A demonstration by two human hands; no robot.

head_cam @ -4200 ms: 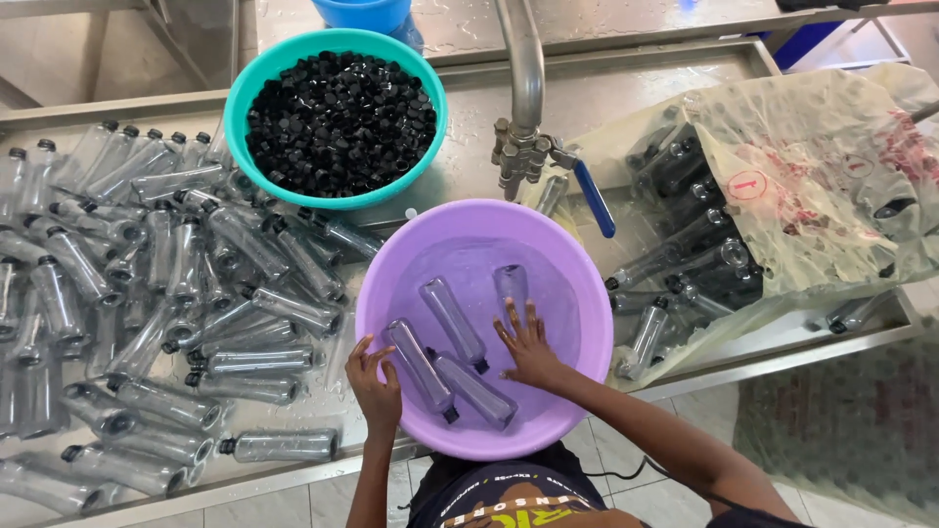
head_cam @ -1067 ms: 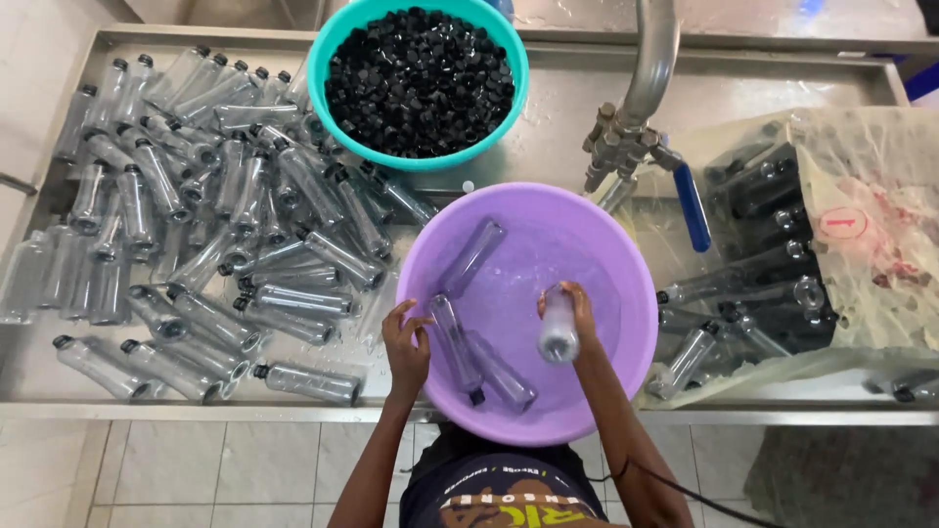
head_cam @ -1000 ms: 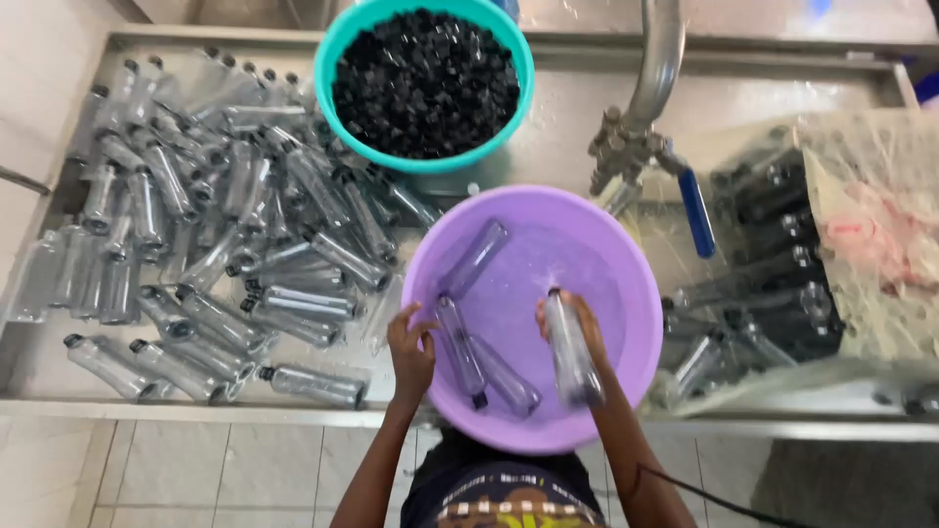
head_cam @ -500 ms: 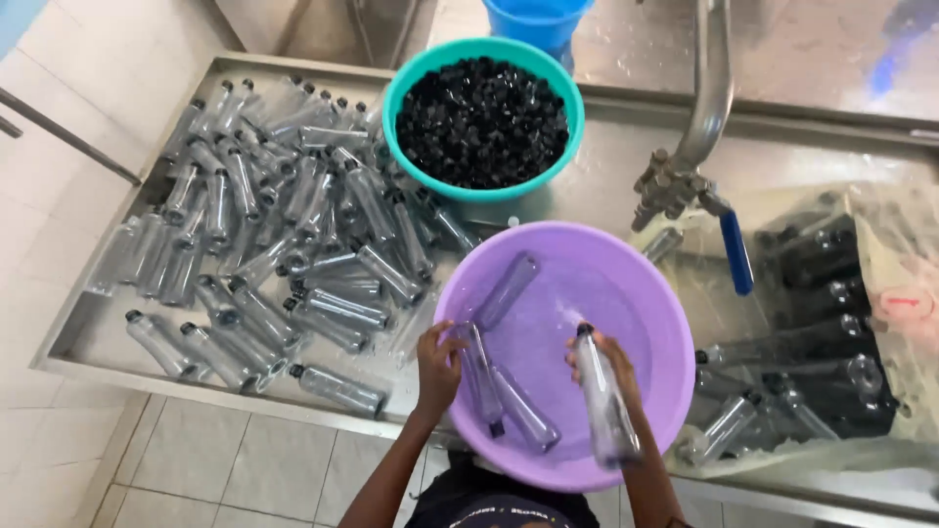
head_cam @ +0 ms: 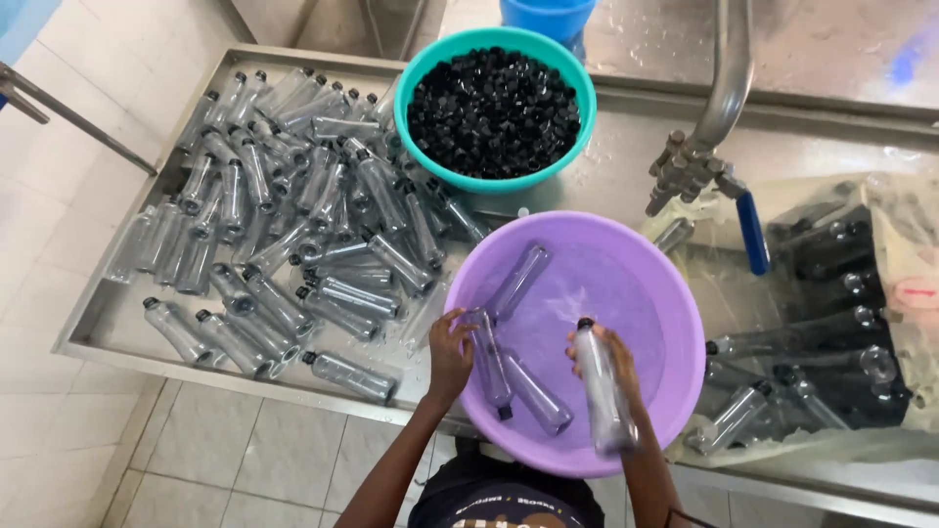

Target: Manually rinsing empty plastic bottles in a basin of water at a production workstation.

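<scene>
I have my right hand (head_cam: 616,367) wrapped around a clear plastic bottle (head_cam: 602,391) with a black cap, held above the near side of the purple basin (head_cam: 675,293), while my left hand (head_cam: 448,354) rests on the basin's left rim, fingers curled at the neck of an uncapped bottle (head_cam: 487,360) lying in the water. As I judge it, the work is well along but not finished — a big heap of capped bottles (head_cam: 293,244) already lies on the steel tabletop (head_cam: 108,328) to my left, too many and too overlapped for me to count exactly, several dozen at a guess. Inside the basin I count three bottles in the water besides the one in my right hand. The teal bowl (head_cam: 577,137) is heaped with black caps (head_cam: 492,110), far beyond counting. To my right, a clear plastic bag (head_cam: 880,225) holds more bottles — their number I cannot tell.
</scene>
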